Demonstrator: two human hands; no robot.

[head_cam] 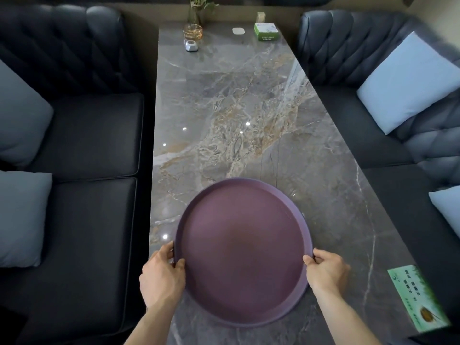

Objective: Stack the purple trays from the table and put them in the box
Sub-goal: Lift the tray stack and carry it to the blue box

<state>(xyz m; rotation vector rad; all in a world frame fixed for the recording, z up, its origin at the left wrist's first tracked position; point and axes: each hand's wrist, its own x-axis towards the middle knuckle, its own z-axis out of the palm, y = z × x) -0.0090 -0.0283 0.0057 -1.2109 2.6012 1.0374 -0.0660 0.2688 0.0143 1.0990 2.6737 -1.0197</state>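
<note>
A large round purple tray [242, 250] is over the near end of the grey marble table [236, 115]. A second purple rim shows along its right and far edge, so it looks like a stack of two. My left hand [161, 275] grips the tray's left rim, thumb on top. On the opposite side my right hand [327, 270] holds the right rim the same way. No box is in view.
Dark sofas with pale cushions [408, 83] flank the table on both sides. At the far end stand a glass cup [192, 33], a small white device [191, 46], a green tissue box [265, 32] and a plant vase [198, 11]. A green card [418, 297] lies at the near right edge.
</note>
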